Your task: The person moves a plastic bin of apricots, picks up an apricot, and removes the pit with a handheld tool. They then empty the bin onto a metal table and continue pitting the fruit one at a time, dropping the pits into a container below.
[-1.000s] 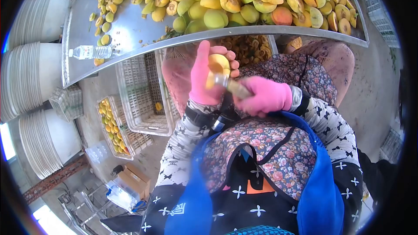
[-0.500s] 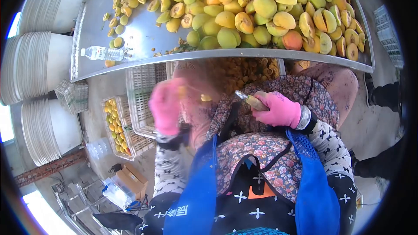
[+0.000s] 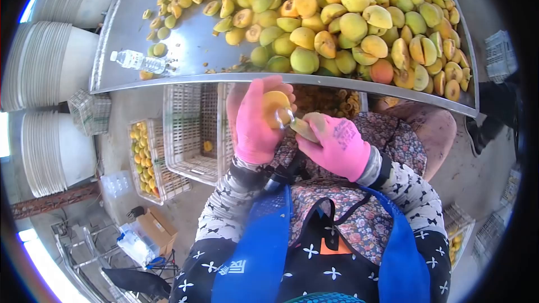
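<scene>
My left hand (image 3: 257, 126), in a pink glove, is closed round a yellow peach half (image 3: 275, 104), cut face turned toward my right hand. In my right hand (image 3: 335, 147), also pink-gloved, is a pitting tool (image 3: 305, 129) with a thick handle. Its curved metal head meets the lower edge of the peach half. Both hands are close together above my lap, just in front of the metal table (image 3: 224, 78). A heap of whole and halved peaches (image 3: 353, 25) covers much of that table.
A plastic bottle (image 3: 137, 62) lies on the table's left. Beneath the edge stand a large crate (image 3: 182, 134), holding one yellow piece, and a fruit-filled crate (image 3: 145, 160). Stacked white basins (image 3: 50, 87) line the left. At right, a person's dark-clothed leg (image 3: 497, 104) shows.
My left hand was blurred, lower and further left; a small yellow piece was in the air beside it. Now it holds a peach half, and the pitting tool has moved left to meet it.
</scene>
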{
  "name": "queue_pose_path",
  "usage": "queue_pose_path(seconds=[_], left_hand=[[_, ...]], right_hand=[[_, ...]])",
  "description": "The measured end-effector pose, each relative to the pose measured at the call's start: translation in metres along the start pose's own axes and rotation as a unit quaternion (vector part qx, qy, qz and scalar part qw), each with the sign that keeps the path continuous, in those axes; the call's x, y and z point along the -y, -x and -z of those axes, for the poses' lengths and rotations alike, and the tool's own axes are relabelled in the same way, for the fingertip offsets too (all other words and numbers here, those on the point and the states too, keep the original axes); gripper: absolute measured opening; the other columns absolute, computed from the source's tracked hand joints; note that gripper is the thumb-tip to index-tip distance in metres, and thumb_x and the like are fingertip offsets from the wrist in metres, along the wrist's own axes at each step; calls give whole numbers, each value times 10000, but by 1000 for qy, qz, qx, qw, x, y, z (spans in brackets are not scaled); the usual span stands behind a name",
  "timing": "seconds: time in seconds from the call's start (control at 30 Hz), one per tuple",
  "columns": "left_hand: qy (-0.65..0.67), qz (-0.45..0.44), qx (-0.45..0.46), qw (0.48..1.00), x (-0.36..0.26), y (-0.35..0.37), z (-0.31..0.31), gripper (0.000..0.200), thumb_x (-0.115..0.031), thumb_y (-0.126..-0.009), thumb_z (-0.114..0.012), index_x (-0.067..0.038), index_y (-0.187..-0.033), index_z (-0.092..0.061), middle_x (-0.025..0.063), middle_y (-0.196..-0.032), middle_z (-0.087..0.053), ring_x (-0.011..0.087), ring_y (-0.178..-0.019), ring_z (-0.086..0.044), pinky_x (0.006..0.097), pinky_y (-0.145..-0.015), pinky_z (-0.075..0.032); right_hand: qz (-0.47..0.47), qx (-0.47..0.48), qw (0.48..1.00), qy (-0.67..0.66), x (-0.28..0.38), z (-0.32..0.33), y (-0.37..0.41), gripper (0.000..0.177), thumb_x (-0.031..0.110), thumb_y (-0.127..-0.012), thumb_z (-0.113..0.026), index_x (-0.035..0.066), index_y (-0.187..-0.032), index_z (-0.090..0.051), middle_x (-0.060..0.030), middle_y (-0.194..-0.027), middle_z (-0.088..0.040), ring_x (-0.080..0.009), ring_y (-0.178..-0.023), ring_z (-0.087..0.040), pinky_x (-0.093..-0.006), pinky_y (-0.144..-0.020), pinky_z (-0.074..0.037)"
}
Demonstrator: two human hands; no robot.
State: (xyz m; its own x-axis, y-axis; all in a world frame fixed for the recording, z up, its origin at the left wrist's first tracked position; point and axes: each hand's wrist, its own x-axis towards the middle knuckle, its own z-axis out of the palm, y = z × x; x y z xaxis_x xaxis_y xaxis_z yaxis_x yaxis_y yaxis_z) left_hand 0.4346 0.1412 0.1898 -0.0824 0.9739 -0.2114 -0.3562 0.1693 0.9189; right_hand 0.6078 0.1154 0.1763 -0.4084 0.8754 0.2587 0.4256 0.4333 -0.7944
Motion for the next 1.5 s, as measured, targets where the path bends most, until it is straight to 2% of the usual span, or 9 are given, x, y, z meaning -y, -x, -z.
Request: queue_pose_path(seconds=[0.23, 0.27, 0.5, 0.83, 0.93, 1.1, 1.2, 1.27, 1.5], left_hand=[[-31, -68, -19, 997, 2, 7, -26, 436, -375, -1037, -410, 7, -1133, -597, 118, -936, -680, 189, -780, -642, 282, -694, -522], [-23, -58, -8, 998, -1, 8, -27, 428, -366, -1037, -409, 8, -1122, -599, 122, -918, -681, 187, -757, -639, 283, -679, -519], [-49, 12, -15, 999, 2, 12, -29, 320, -252, -1009, -433, 17, -1053, -602, 103, -832, -685, 164, -646, -633, 247, -557, -489], [173, 302, 143, 927, 47, -11, -20, 455, -498, -957, -548, -55, -1046, -605, 65, -763, -577, 218, -643, -544, 333, -605, -458], [-171, -21, 153, 973, 26, 2, -21, 245, -170, -867, -607, -28, -1064, -574, 71, -792, -593, 199, -705, -587, 327, -642, -490], [-605, -393, 23, 692, -34, 40, 85, 295, -48, -813, -581, 5, -1104, -593, 96, -904, -624, 210, -809, -614, 306, -731, -510], [-329, -146, -246, 900, -45, 43, 213, 280, -135, -917, -540, -15, -1158, -614, 106, -965, -648, 210, -889, -617, 313, -793, -502], [-410, -146, -210, 875, -27, 39, 346, 321, -170, -977, -522, -4, -1245, -584, 121, -1218, -578, 215, -1065, -580, 322, -900, -482], [-358, -237, -190, 883, -54, 16, 202, 405, -201, -964, -585, 32, -1292, -546, 146, -1287, -551, 230, -1164, -531, 332, -1000, -416]], right_hand=[[-17, 59, 996, -63, -9, -12, 8, 223, 173, -841, -662, 29, -976, -557, -119, -739, -630, -271, -579, -621, -363, -519, -474], [-298, 211, 871, -330, 16, 15, -6, 192, 171, -852, -640, 29, -947, -554, -65, -647, -586, -176, -468, -547, -300, -447, -429], [-325, 314, 709, -541, -11, 12, 13, 150, 175, -850, -643, 54, -888, -562, -18, -603, -555, -87, -437, -489, -233, -392, -362], [-121, 306, 934, -140, -21, 7, 55, 245, 225, -782, -629, 32, -933, -632, -130, -791, -659, -282, -750, -646, -406, -695, -517], [-151, 217, 964, -28, -18, 24, 63, 307, 308, -810, -604, 32, -942, -631, -194, -883, -672, -374, -883, -652, -463, -767, -515], [-124, 292, 937, 145, -13, 31, 72, 252, 240, -808, -565, 64, -955, -670, -150, -738, -660, -342, -804, -677, -432, -718, -532], [-123, 215, 959, 138, -32, 26, 89, 282, 263, -806, -601, 106, -1026, -682, -132, -835, -683, -334, -780, -675, -457, -713, -533], [-62, 161, 975, 140, -35, 32, 88, 259, 305, -827, -618, 88, -969, -630, -131, -777, -651, -337, -745, -665, -442, -678, -525], [165, -89, 920, 343, -55, 82, 37, 235, 301, -843, -657, 117, -981, -607, -80, -862, -592, -296, -756, -630, -409, -622, -516]])
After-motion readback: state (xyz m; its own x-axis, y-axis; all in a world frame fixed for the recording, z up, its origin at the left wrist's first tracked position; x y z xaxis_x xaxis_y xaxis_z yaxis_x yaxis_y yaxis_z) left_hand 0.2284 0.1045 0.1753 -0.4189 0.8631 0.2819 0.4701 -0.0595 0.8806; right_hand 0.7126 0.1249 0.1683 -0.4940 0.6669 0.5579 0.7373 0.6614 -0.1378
